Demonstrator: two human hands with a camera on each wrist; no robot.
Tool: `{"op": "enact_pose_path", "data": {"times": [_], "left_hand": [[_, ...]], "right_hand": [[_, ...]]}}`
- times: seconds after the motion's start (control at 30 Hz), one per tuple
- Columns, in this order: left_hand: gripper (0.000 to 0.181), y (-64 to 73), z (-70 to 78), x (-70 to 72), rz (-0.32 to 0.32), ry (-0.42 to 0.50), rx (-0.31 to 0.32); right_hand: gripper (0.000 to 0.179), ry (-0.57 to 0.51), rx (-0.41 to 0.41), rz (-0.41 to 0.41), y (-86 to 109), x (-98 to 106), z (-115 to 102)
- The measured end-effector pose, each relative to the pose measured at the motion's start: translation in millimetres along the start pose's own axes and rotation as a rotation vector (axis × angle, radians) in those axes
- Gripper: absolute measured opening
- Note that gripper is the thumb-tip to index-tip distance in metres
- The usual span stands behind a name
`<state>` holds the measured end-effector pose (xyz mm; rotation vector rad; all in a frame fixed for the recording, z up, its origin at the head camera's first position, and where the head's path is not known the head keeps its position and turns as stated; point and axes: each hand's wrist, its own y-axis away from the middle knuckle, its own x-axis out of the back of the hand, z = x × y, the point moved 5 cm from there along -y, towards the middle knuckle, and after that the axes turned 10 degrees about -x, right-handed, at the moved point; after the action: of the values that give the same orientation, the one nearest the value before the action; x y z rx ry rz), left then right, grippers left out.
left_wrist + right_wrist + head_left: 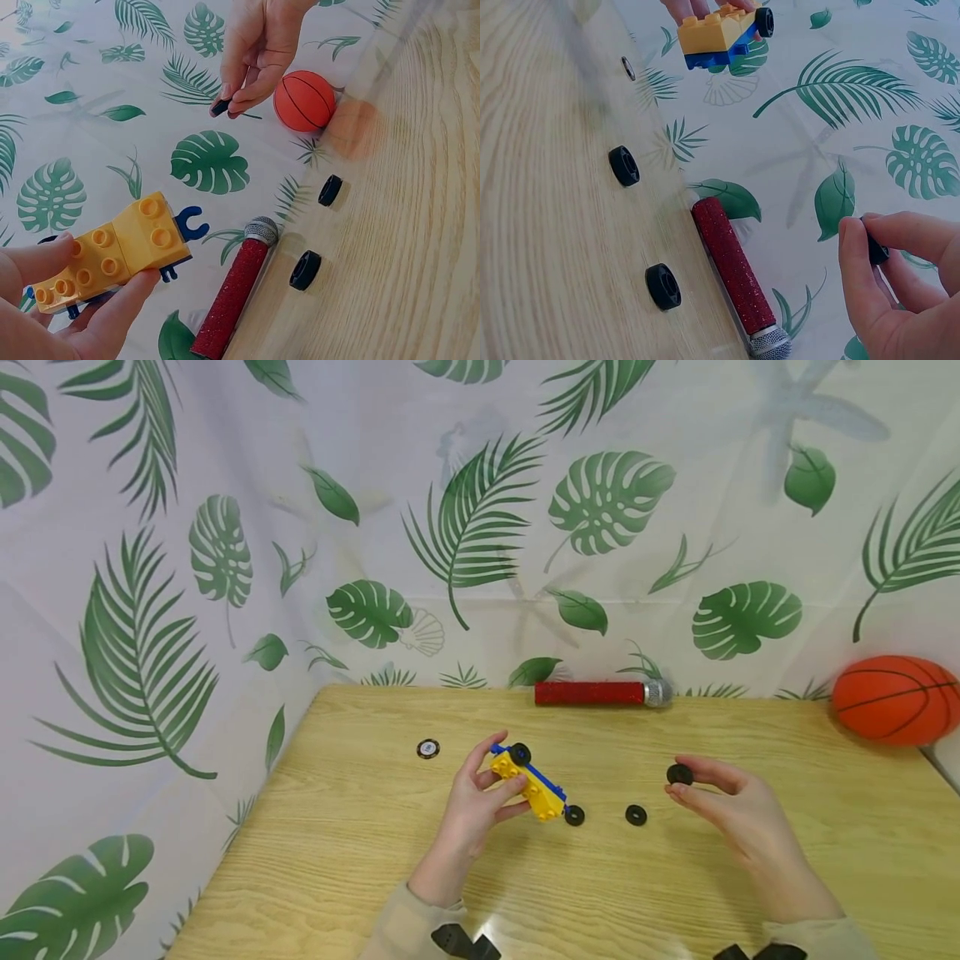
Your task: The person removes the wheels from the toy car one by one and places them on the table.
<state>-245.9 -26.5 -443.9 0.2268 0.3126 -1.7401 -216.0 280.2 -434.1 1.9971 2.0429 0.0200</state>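
Left grip (474, 800): held the car (536, 793)
Right grip (744, 814): pinched a wheel (679, 774)
Loose wheels (636, 815): lay between
Mic (588, 694): lay along worktop's (330, 835) far edge

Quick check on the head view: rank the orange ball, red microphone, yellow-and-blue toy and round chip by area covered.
1. Orange ball
2. Red microphone and yellow-and-blue toy: too close to rank, as the left hand covers part of the toy
3. Round chip

The head view is brightly lit; glare is cast on the near tabletop (570, 885), and the far-right ball (892, 700) is stretched. Both wrist views are dimmer.
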Motion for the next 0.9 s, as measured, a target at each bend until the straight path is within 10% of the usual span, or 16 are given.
{"op": "enact_pose_path", "data": {"times": [0.9], "left_hand": [[0.065,-0.5,0.0,4.8,0.009,0.097,0.065]], "right_hand": [[0.045,-0.094,-0.027,-0.066,-4.2,29,15]]}}
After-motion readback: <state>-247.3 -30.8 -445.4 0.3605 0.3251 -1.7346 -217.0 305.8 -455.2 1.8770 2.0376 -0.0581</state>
